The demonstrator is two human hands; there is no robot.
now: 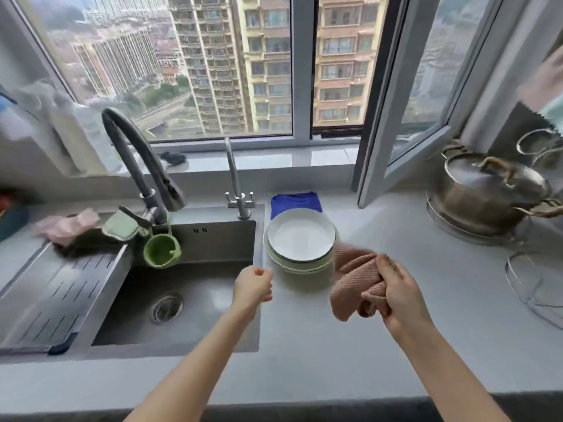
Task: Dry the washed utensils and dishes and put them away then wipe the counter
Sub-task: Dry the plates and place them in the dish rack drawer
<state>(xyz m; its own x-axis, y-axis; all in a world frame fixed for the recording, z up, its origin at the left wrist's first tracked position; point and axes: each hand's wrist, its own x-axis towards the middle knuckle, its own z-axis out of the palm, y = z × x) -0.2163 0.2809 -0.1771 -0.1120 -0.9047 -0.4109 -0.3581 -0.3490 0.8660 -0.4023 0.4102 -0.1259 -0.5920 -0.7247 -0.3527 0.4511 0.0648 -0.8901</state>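
Note:
A stack of white plates sits on the grey counter just right of the sink, with a blue cloth lying behind it. My right hand grips a bunched pink towel a little right of and in front of the plates. My left hand hovers over the sink's right rim, left of the plates, fingers loosely curled and holding nothing.
The steel sink has a drain rack on its left, a black faucet, a small tap and a green cup. A steel pot and glass lid stand at right. An open window sash overhangs the counter.

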